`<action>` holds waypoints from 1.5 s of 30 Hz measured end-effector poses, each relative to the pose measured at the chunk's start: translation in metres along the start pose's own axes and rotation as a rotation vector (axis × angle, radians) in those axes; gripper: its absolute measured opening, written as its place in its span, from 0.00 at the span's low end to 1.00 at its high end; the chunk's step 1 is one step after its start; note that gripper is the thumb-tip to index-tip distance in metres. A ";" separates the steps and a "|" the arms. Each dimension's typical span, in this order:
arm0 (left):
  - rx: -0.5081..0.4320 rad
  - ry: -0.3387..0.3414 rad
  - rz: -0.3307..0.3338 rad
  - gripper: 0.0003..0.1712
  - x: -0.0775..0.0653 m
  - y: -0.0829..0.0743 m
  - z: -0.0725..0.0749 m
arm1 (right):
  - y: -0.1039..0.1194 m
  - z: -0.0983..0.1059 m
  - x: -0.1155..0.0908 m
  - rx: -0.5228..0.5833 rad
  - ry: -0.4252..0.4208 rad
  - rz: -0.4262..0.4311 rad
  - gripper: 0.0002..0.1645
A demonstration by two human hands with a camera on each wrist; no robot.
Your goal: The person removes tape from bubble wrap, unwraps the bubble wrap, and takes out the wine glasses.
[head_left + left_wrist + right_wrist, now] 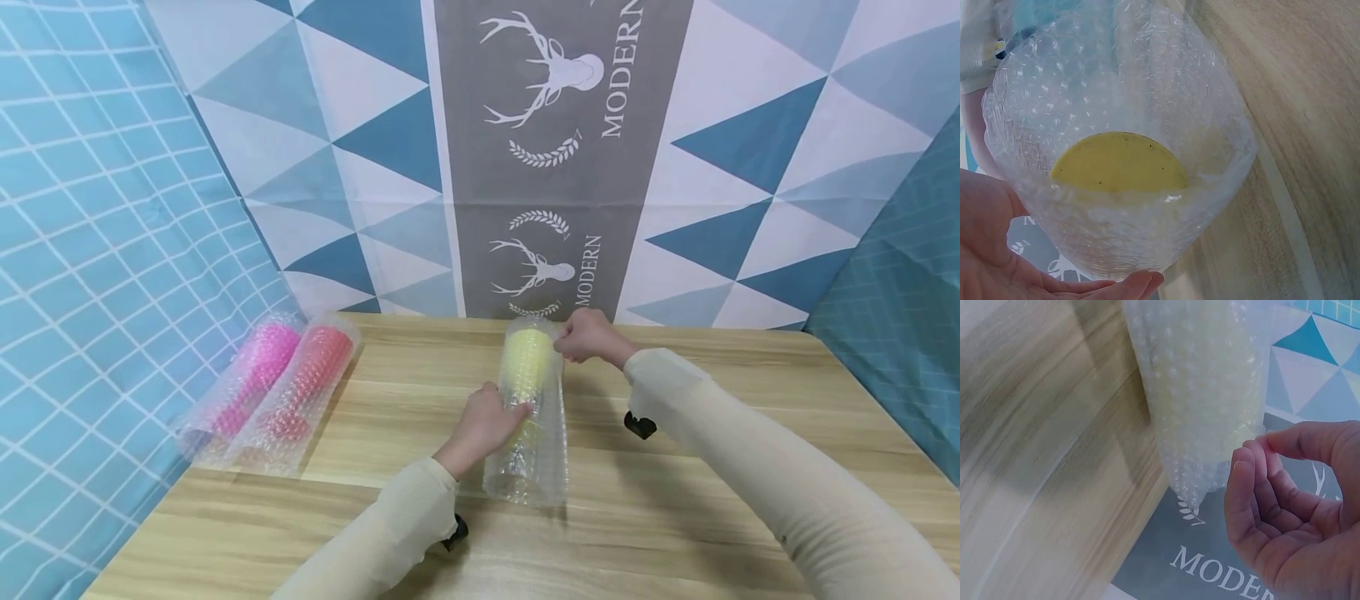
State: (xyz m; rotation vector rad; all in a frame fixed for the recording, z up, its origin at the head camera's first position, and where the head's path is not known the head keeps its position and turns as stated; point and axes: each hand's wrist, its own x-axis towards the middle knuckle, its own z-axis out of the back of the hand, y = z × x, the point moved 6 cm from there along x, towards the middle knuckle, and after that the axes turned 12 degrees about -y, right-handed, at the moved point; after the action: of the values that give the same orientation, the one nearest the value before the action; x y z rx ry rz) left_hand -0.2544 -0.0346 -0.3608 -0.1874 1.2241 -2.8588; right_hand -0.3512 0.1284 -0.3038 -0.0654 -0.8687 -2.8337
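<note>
A yellow object (527, 358), wider toward its far end, lies inside a clear sleeve of bubble wrap (551, 475) on the table. Through the wrap's open near end, the left wrist view shows a flat, rounded yellow end face (1119, 164). My left hand (487, 425) holds the wrapped object from the left, thumb across the top and fingers along its side. At the far right corner, my right hand (590, 336) pinches the bubble wrap's edge between thumb and fingertips; the right wrist view shows this pinch close up.
To the left, a pink object (262, 358) and a red object (318, 367), each in bubble wrap, lie side by side against the blue gridded cloth (90, 250). Patterned cloth (390, 167) hangs behind the wooden table (712, 467), with teal cloth (907, 275) at the right.
</note>
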 end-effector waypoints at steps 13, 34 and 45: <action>-0.005 0.012 0.034 0.43 0.003 0.003 -0.002 | -0.014 0.014 -0.005 0.022 0.039 0.027 0.20; -0.014 0.016 0.040 0.45 0.003 0.003 -0.003 | -0.082 0.004 -0.025 0.172 0.128 -0.166 0.14; -0.033 0.009 0.030 0.42 0.002 0.007 0.000 | -0.109 -0.019 -0.036 0.386 0.208 -0.303 0.17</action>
State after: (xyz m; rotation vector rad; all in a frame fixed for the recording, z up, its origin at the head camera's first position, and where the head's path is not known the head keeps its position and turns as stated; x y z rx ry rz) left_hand -0.2567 -0.0390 -0.3656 -0.1552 1.2649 -2.8187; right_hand -0.3358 0.2117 -0.3829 0.4375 -1.4588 -2.8007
